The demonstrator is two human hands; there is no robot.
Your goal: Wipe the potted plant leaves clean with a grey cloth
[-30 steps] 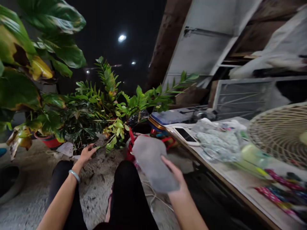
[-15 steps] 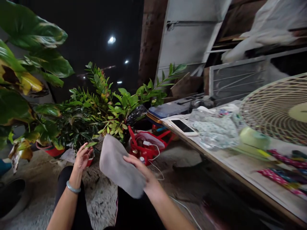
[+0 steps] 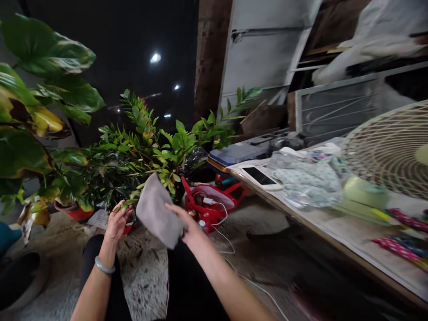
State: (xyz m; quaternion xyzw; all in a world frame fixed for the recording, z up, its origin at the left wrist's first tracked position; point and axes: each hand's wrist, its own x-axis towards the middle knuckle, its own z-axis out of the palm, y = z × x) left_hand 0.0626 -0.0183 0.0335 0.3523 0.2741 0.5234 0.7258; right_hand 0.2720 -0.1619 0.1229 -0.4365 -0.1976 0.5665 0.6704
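My left hand (image 3: 117, 221), with a pale bangle (image 3: 104, 266) on its wrist, has its fingers curled around a green leaf (image 3: 129, 203) at the low edge of the plants (image 3: 167, 151). A grey cloth (image 3: 157, 211) hangs from my right hand (image 3: 183, 223), which grips it at its right side. The cloth is just right of the leaf and covers part of the foliage behind it. A red pot (image 3: 128, 228) shows partly behind my left hand.
On the right, a table (image 3: 301, 218) bears a phone (image 3: 259, 175), plastic-wrapped cloth (image 3: 307, 178) and a fan (image 3: 391, 151). Beneath its left corner is a red bag (image 3: 209, 207) with a white cable. Large leaves (image 3: 50, 49) hang at the left.
My right hand has moved the cloth up and left, closer to the leaf. My left hand has shifted slightly right and down. The view has shifted a little.
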